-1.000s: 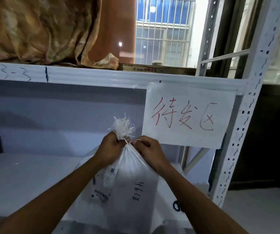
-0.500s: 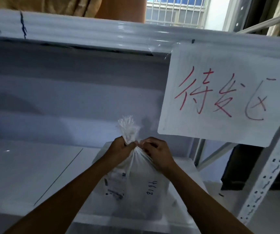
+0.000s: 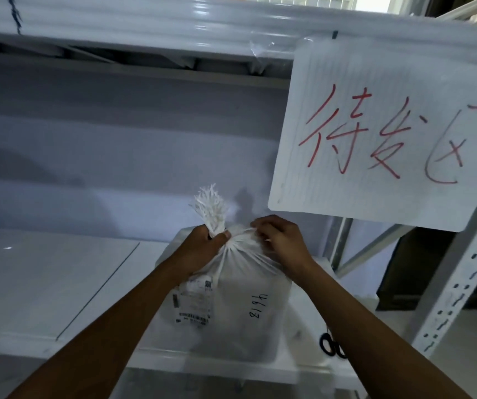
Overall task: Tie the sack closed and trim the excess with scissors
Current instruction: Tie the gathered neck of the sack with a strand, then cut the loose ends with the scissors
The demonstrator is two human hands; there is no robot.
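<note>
So the white sack (image 3: 231,298) sits upright on the white shelf (image 3: 44,283), toward the right end, just left of the perforated metal post (image 3: 462,283). Both hands are up at its neck.

The left hand (image 3: 202,246) is closed tight around the gathered neck, thumb across the front. The frayed top (image 3: 211,205) sticks up out of the fist like a little tuft.

The right hand (image 3: 283,243) is on the right side of the neck, touching the sack, with its fingers curled in and the fingertips pinching the bunched material. There's a thin white strand by those fingertips, but I can't tell if it's a tie or just a loose thread.

The fabric is pulled into tight pleats below both grips. A barcode label (image 3: 192,303) is stuck on the near left face, with a handwritten number beside it.

The scissors (image 3: 328,345) lie on the shelf to the right of the sack. Only the black handles show, and the right forearm partly hides them.

A paper sign (image 3: 390,133) with red writing hangs from the upper shelf beam, up and to the right.
</note>
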